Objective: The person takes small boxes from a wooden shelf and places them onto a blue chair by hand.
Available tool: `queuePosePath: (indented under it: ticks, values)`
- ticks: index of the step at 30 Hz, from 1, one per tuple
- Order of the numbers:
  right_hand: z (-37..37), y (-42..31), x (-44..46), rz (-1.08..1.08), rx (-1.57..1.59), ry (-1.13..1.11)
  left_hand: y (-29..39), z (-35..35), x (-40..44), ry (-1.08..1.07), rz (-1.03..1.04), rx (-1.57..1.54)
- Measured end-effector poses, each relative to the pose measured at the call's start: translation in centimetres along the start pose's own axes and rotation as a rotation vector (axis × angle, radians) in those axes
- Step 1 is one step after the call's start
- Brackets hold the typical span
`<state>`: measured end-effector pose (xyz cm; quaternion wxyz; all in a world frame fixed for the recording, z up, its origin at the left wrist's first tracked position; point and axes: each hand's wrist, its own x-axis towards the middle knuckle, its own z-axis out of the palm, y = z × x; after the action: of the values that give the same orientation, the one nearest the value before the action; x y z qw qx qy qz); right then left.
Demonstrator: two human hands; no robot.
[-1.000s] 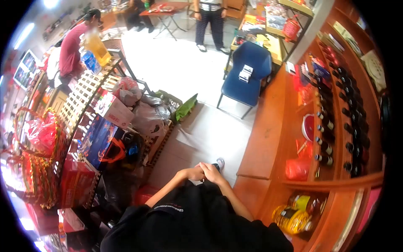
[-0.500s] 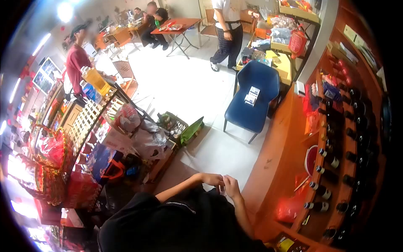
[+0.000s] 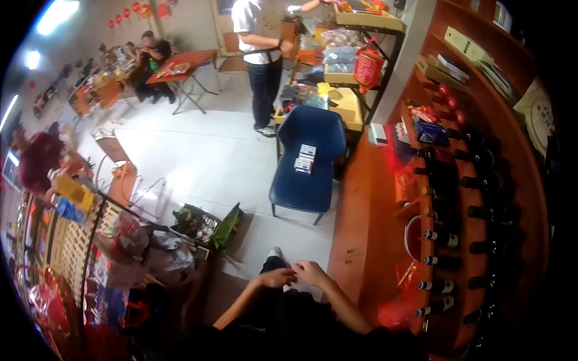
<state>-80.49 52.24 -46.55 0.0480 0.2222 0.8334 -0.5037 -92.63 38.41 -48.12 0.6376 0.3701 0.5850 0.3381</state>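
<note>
Grip is unclear where left hand point(image 3: 277, 278) meets right hand point(image 3: 309, 273); a careless step could bump the blue chair point(image 3: 301, 191).

one left hand point(image 3: 278, 278), one right hand point(image 3: 310, 272), one blue chair point(image 3: 303, 194), two white packs point(image 3: 303, 165).
the two packs lie toward the back edge of the chair's seat; four bottles with pale labels point(image 3: 442, 239) line the near end of the wooden shelf point(image 3: 472, 263), with darker bottles point(image 3: 447, 161) too dim to count, and three red round things point(image 3: 452, 103) sit at its far end; two large bottles, one yellow point(image 3: 73, 190) and one blue point(image 3: 69, 209), stand at the far corner of one slatted rack point(image 3: 67, 253); one red table point(image 3: 198, 60), one red lantern point(image 3: 366, 69); one person in white point(image 3: 249, 24), one in dark red point(image 3: 39, 159), one in black point(image 3: 159, 57).
</note>
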Motion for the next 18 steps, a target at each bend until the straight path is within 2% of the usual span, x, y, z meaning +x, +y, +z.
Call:
queuePosePath:
  ticks: [1, 2, 3, 4, 6, 7, 8, 9, 10, 12, 14, 16, 18]
  values:
    - [-0.8, -0.1, 2.0, 0.012, -0.033, 0.007, -0.5, -2.9, 0.9, -0.056, 0.078, 0.208]
    - [-1.5, 0.5, 3.0, 0.079, -0.065, 0.011, -4.2, -8.1, 3.5, 0.069, 0.579, 0.632]
    - [-1.6, 1.8, 4.6, 0.090, -0.171, 0.004, 5.7, -9.8, -0.2, 0.119, 0.221, 0.448]
    - [-1.6, 3.3, 5.4, 0.098, -0.278, -0.011, 11.0, -11.0, -2.2, 0.343, 0.225, 0.372]
    - [-2.4, 5.0, 7.2, 0.103, -0.228, -0.039, 19.8, -13.3, -5.8, 0.606, 0.285, 0.374]
    - [-3.7, 3.2, 7.7, 0.225, -0.217, -0.103, 22.8, -14.3, -7.2, 0.688, 0.554, 0.215]
    - [-5.1, 1.2, 8.4, 0.343, -0.206, -0.167, 25.4, -15.6, -9.0, 0.730, 0.806, 0.214]
    - [-5.6, 2.7, 9.6, 0.332, -0.234, -0.174, 27.6, -16.2, -10.9, 0.691, 1.040, 0.065]
    - [-5.8, 4.4, 10.3, 0.320, -0.258, -0.185, 28.5, -15.7, -11.6, 0.784, 1.215, -0.119]
    - [-7.3, 5.0, 11.4, 0.326, -0.351, -0.136, 30.0, -16.9, -13.7, 0.682, 1.498, -0.015]
    - [-9.1, 4.7, 12.8, 0.371, -0.266, -0.101, 30.9, -17.8, -14.2, 0.601, 1.612, 0.062]
    - [-10.1, 5.1, 13.8, 0.345, -0.201, -0.007, 31.8, -19.2, -13.8, 0.571, 1.636, 0.076]
    - [-10.8, 5.2, 15.3, 0.398, -0.164, -0.006, 32.5, -20.7, -12.9, 0.560, 1.647, 0.081]
